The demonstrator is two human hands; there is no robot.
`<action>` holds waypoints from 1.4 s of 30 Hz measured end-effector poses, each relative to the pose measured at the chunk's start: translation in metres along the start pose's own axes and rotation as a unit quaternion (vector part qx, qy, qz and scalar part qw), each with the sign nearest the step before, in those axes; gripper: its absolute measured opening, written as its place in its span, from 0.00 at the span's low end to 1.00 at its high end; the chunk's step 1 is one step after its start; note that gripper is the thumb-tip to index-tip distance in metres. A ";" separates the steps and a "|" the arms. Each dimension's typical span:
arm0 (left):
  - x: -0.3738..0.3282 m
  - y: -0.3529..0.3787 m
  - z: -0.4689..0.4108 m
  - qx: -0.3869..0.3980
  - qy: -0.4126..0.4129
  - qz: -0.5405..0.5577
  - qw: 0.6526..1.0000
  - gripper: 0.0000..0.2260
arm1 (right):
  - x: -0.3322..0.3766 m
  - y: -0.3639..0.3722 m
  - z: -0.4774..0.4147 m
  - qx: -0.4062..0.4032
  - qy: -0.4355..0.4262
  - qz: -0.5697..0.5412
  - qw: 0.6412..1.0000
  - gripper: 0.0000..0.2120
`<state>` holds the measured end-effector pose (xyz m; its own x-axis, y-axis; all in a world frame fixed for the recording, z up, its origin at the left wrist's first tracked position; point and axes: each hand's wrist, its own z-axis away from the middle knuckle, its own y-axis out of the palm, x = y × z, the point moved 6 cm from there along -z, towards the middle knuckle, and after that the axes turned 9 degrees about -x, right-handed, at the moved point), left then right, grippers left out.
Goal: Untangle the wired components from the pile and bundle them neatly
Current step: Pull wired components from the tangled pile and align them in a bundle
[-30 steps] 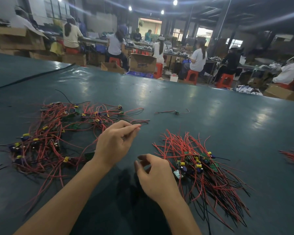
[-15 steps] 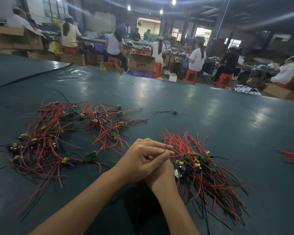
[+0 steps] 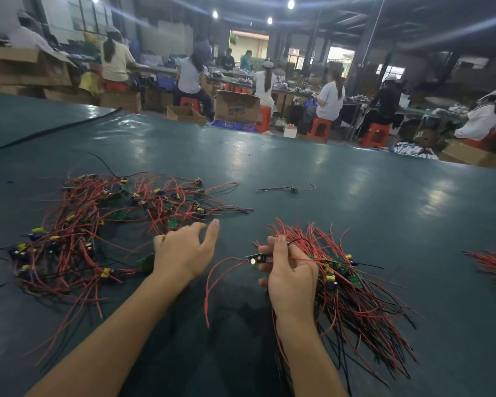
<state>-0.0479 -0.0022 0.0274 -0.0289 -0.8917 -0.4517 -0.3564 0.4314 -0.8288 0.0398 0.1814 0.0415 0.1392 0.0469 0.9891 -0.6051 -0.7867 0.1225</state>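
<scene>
Table [image 3: 370, 213]: dark green worktop; fills my whole view.
Tangled pile [image 3: 78, 233]: red and black wires with small boards, spread at 9 to 10 o'clock from my hands.
Sorted bundle [image 3: 364, 308]: wires lying roughly parallel at 4 o'clock, beside and under the right hand.
Left hand [image 3: 181, 253]: released, fingers spread, holding nothing, at the pile's 3 o'clock edge. I cannot tell whether the fingertips touch the wire.
Right hand [image 3: 291, 277]: grasping one wired component.
Wired component [image 3: 257, 257]: small board at the hand's 10 o'clock; its red lead loops toward 7 o'clock.
Stray component [image 3: 294, 189]: lone, at 12 o'clock, well apart.
</scene>
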 end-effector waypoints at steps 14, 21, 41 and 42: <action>-0.063 -0.003 0.047 0.125 0.187 0.453 0.863 0.14 | -0.009 0.000 -0.002 -0.009 0.196 -0.178 0.964 0.10; -0.062 -0.011 0.037 0.053 0.099 0.513 0.851 0.05 | -0.002 0.005 0.000 0.027 0.060 -0.078 0.995 0.03; -0.067 0.007 0.042 0.252 -0.072 0.636 0.726 0.09 | 0.011 0.002 0.001 0.007 -0.040 -0.101 0.994 0.07; -0.067 0.008 0.042 0.257 -0.067 0.628 0.732 0.10 | 0.012 0.001 0.000 -0.002 -0.042 -0.103 0.994 0.06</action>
<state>-0.0094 0.0665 0.0366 0.0714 0.2580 -0.9635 0.2727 0.9241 0.2676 0.0412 0.1808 0.0536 0.3256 0.1549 0.9327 -0.5593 -0.7638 0.3221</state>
